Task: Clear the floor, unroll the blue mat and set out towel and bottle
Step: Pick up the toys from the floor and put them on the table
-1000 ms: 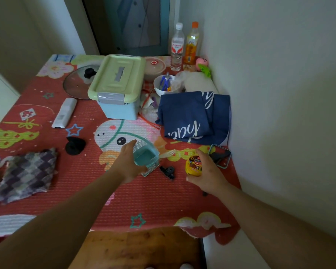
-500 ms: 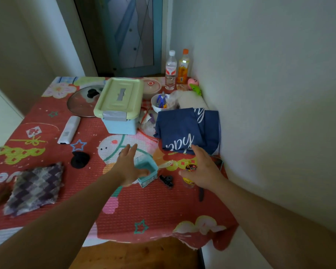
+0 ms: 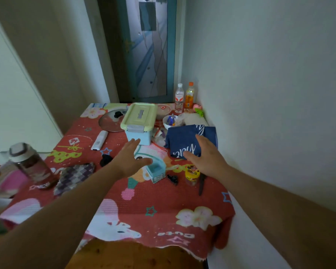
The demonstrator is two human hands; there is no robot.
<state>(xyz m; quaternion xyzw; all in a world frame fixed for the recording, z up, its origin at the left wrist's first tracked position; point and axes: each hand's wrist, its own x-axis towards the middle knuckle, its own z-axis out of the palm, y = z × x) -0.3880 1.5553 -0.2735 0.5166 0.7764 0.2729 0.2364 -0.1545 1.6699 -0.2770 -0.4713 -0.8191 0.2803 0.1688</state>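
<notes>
My left hand (image 3: 131, 159) hovers open over the red patterned cloth (image 3: 144, 206), just left of a small teal box (image 3: 156, 171). My right hand (image 3: 207, 157) is open too, above the front edge of a folded navy cloth (image 3: 184, 139) with white lettering. A yellow-lidded jar (image 3: 192, 174) stands just below that hand. A dark bottle with a grey cap (image 3: 30, 165) lies tilted at the left edge. A checked purple-grey cloth (image 3: 74, 176) lies beside it. No blue mat is in view.
A green-lidded storage box (image 3: 139, 119), a glass pot lid (image 3: 111, 121), a white remote (image 3: 99, 140), a bowl (image 3: 169, 122) and two drink bottles (image 3: 183, 98) crowd the far side. A wall runs along the right. Small black items (image 3: 173, 179) lie near the jar.
My left hand let go of the teal box and my right hand let go of the yellow jar; both now rest on the cloth. Both hands lifted and moved farther away. The view tilted up.
</notes>
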